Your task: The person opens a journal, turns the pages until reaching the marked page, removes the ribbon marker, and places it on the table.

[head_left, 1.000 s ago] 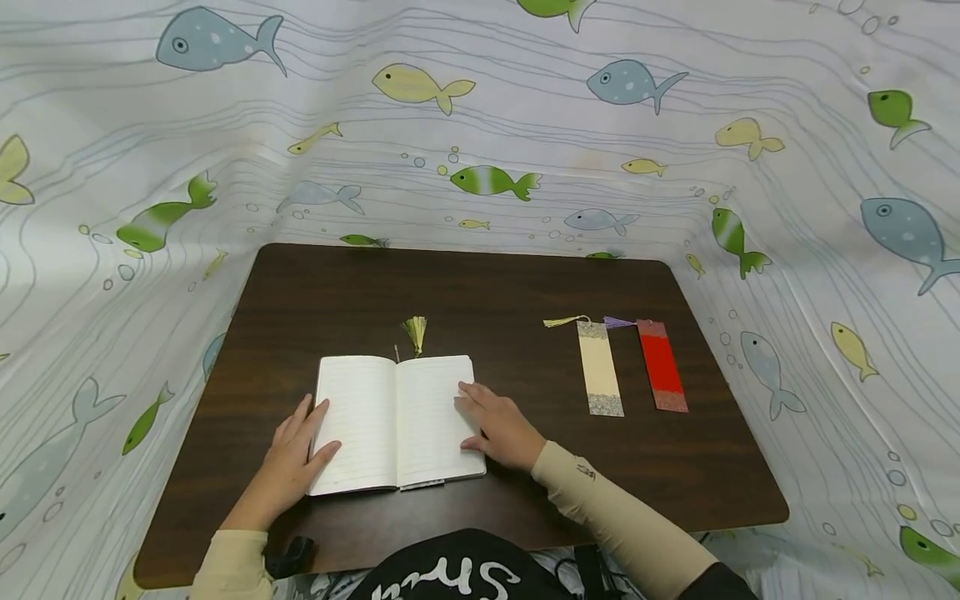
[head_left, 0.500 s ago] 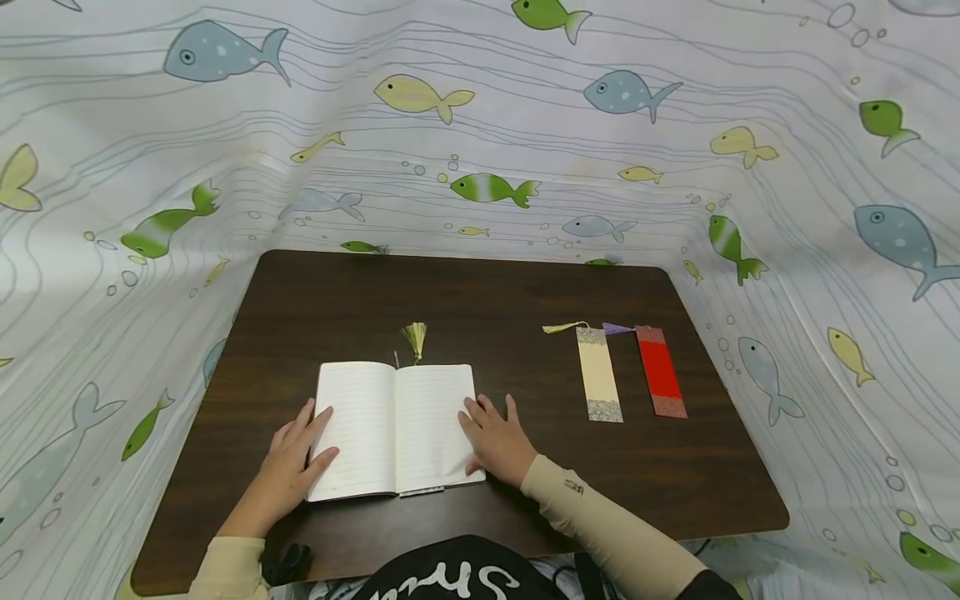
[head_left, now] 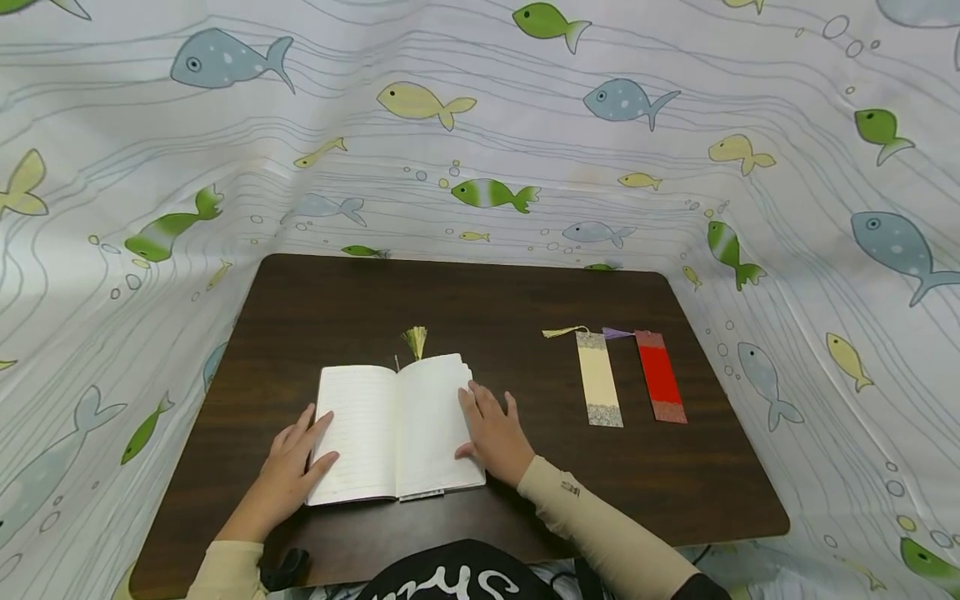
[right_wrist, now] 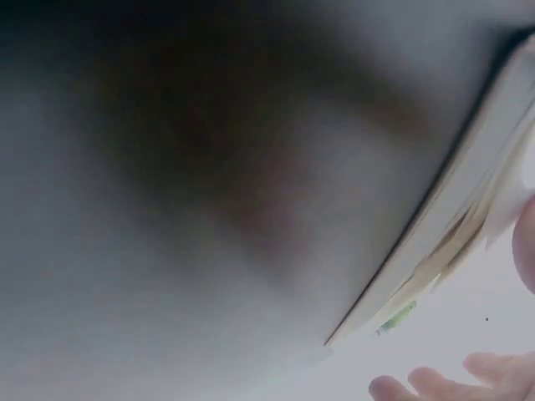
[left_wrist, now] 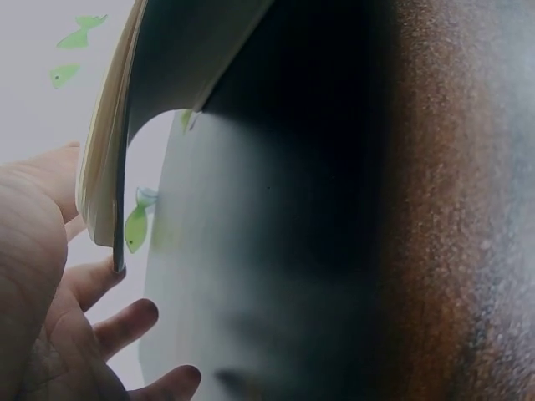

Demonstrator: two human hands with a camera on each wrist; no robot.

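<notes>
1. Two hands, left hand and right hand, spread their fingers at the notebook, head view's lower centre; its right page had just lifted, coming loose.
2. Left wrist, lower left: fingers stood apart beside the cover.
3. Right wrist, blurred: pages apparently fanned, right side.

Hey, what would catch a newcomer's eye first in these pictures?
Probably the open lined notebook, bright white between the left hand and the right hand on the dark table. Then the red bookmark and cream bookmark to its right, and the fish-print cloth behind the table.
</notes>
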